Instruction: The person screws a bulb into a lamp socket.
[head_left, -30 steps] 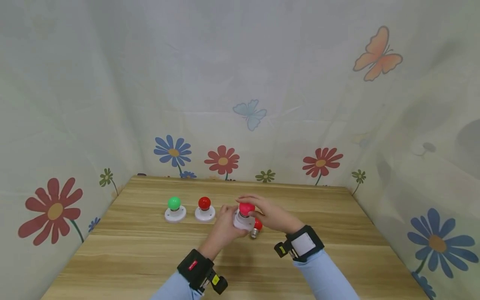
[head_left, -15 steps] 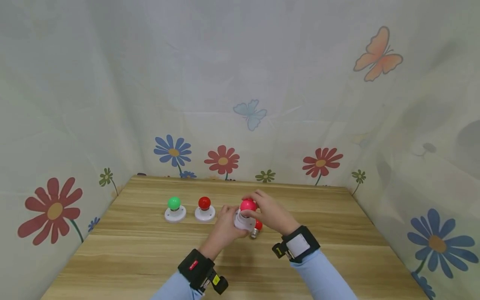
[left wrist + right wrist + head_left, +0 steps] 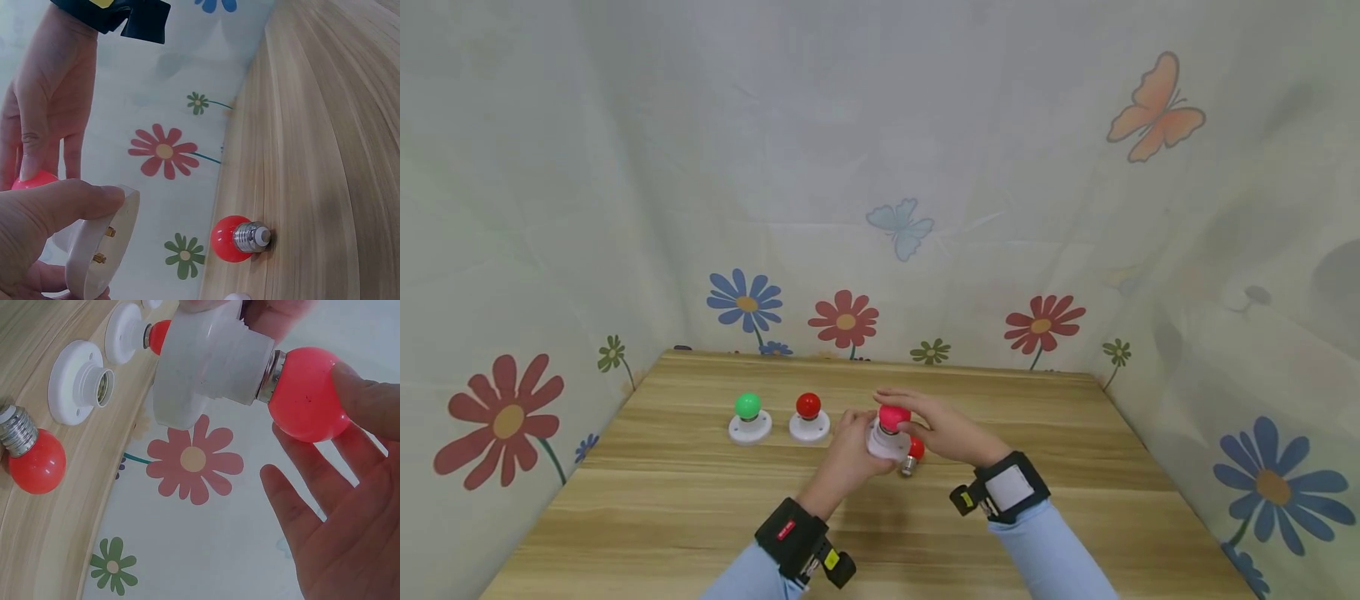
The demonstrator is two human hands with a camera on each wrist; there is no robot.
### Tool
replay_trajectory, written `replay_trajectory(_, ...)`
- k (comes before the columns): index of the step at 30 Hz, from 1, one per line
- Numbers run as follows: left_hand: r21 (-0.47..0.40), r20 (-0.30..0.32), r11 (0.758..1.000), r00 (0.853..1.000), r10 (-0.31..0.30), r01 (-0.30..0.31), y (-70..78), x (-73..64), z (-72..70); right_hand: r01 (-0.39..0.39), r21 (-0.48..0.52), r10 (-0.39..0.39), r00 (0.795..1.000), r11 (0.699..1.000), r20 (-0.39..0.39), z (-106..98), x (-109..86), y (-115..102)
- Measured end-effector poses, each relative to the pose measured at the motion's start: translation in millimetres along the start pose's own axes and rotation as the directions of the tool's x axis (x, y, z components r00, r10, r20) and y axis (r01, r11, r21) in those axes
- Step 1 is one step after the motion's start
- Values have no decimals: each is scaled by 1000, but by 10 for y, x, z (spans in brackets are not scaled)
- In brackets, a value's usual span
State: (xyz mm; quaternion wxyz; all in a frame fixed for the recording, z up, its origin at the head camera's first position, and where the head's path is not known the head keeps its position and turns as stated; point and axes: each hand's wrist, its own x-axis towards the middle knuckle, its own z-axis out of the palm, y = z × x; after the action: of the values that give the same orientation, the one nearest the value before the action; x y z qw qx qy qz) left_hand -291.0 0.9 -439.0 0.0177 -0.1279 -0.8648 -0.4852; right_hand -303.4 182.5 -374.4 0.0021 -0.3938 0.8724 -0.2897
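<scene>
My left hand point(image 3: 845, 457) grips a white round lamp holder point(image 3: 886, 445) by its base, lifted over the table and tilted. A red bulb point(image 3: 306, 397) sits in its socket, with a strip of the metal cap point(image 3: 272, 376) showing between glass and holder. Around that bulb are the thumb and fingers of my right hand point(image 3: 951, 429), the thumb pressed against the glass. Two brass-coloured terminals point(image 3: 100, 257) show on the underside of the holder in the left wrist view. Just beyond the hands, a loose red bulb point(image 3: 231, 239) lies on its side on the wood.
Farther left on the table point(image 3: 685, 500) stand a holder with a green bulb point(image 3: 748, 407) and one with a red bulb point(image 3: 808, 407). The right wrist view shows a bulbless white holder point(image 3: 78, 384), hidden behind the hands from above. A flowered cloth point(image 3: 925, 292) hangs behind the table.
My right hand shifted slightly right and closed further round the bulb half a second ago, then turned back to its earlier pose. The left hand and holder stay in place.
</scene>
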Motion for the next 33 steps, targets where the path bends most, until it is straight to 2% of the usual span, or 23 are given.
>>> replay_trajectory(5, -12, 1, 1000, 1000, -5, 5, -12, 0, 9, -71, -40, 68, 995, 997, -68, 24, 5, -22)
replay_trajectory(10, -11, 4, 1000, 1000, -21, 21, 1, -6, 18, -202, -111, 181, 968, 973, -173, 100, 49, -44)
replay_trajectory(13, -7, 8, 1000, 1000, -22, 22, 1, -14, 23, -251, -151, 217, 954, 956, -205, 143, 73, -41)
replay_trajectory(16, 1, 9, 1000, 1000, -17, 17, -2, -21, 25, -244, -172, 206, 956, 954, -211, 158, 72, -30)
replay_trajectory(19, 7, 6, 1000, 1000, -13, 13, -5, -18, 19, -199, -137, 173, 968, 970, -183, 145, 53, -10)
replay_trajectory(22, 22, -1, 1000, 1000, -2, 2, -10, -5, 11, -102, -29, 97, 987, 994, -129, 105, 29, 7)
replay_trajectory(26, 31, -5, 999, 1000, 10, -9, -6, 2, -8, 11, 107, -6, 999, 994, -52, 52, 13, 26)
replay_trajectory(30, 27, -4, 1000, 1000, 13, -13, -10, 0, -19, 12, 128, -9, 1000, 992, -24, 33, 14, 23)
replay_trajectory(33, 19, -3, 1000, 1000, 6, -6, -21, 3, -16, -21, 94, 26, 998, 995, -53, 39, 21, 10)
